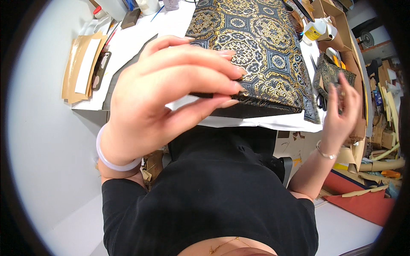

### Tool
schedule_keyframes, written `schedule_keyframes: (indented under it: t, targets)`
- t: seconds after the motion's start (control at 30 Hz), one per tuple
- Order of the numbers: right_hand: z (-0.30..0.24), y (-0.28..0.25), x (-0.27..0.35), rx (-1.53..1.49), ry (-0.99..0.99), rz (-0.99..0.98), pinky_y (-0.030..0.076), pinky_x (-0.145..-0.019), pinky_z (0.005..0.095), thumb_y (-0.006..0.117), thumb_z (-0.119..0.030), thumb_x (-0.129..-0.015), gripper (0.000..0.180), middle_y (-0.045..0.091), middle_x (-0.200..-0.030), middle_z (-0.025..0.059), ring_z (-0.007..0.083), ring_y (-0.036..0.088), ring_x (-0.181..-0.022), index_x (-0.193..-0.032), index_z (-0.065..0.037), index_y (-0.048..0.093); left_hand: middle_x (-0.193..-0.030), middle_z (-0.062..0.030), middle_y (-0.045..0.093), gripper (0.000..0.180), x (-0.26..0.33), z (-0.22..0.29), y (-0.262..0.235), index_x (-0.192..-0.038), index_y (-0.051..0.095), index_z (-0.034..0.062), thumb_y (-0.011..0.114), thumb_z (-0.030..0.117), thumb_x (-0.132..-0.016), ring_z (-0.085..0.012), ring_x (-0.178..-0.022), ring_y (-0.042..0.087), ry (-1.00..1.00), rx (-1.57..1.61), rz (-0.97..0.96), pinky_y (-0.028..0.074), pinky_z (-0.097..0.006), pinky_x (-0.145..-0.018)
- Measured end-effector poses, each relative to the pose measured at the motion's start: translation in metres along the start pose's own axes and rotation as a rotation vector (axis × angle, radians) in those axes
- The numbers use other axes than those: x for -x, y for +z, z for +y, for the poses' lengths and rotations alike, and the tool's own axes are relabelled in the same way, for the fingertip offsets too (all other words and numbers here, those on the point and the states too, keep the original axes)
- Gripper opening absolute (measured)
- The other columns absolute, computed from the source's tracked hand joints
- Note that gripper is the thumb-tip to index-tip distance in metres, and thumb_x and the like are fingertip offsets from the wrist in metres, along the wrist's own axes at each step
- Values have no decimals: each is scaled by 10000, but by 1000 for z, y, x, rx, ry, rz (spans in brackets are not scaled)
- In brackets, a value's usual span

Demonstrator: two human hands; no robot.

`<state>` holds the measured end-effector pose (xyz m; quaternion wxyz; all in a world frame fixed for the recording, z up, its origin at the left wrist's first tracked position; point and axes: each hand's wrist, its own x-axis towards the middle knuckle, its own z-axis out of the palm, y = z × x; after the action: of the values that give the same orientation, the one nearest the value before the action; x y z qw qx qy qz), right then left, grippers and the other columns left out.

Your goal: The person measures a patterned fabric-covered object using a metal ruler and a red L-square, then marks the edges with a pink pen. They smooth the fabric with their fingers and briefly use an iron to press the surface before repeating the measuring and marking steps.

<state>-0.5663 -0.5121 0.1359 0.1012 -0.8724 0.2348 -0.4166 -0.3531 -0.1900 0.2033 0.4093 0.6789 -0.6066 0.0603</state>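
Note:
A large flat board covered in black-and-gold patterned brocade (256,47) lies on white paper on the table. My left hand (166,94), raised close to the camera, pinches the board's near edge, with the fingers on top and the thumb underneath. My right hand (341,111) is lifted at the right of the board with its fingers apart. Its fingertips reach the near edge of a small brocade-covered piece (329,70). I cannot see anything held in it. Black scissor handles (320,101) show between the board and my right hand.
A white glue bottle (314,30) stands among cardboard boxes (337,17) at the back right. Brown paper sheets with white strips (79,68) lie at the left. A red sheet (363,200) and cardboard scraps (380,145) are at the lower right.

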Motion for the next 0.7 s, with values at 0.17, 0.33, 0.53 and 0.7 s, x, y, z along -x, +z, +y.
schedule_keyframes:
  t: [0.17,0.33,0.53,0.7]
  targets:
    - [104,59,54,119,299,-237,566,-856,334,777,-149,-1003,339,646,-1131,94,197,662,-977,-1340,-112,767,-1112,-126,812,235,9,1,0,-984,792,75,874,22,-771,-328,-1143,760,55,-144,44,364,-558,-1220]
    - [136,80,81,144,326,-359,534,-992,395,763,-162,-986,382,662,-1236,172,305,679,-1111,-1348,-45,740,-1097,-101,804,233,18,-2,4,-957,786,93,901,139,-760,-301,-1099,757,70,-232,112,353,-599,-1235]
    - [48,45,43,-48,21,-213,385,-1207,507,738,-141,-997,454,636,-1429,151,353,596,-1335,-1441,-77,670,-1107,-6,800,290,31,-6,9,-1022,813,172,909,174,-748,-235,-1051,743,41,-263,213,360,-535,-1231]
    - [-29,13,22,-379,-412,-147,226,-1303,603,865,-298,-880,455,675,-1387,138,375,628,-1338,-1292,-165,726,-1085,-20,792,264,37,-14,20,-973,792,173,888,113,-735,-244,-1026,731,35,-277,312,367,-576,-1223]
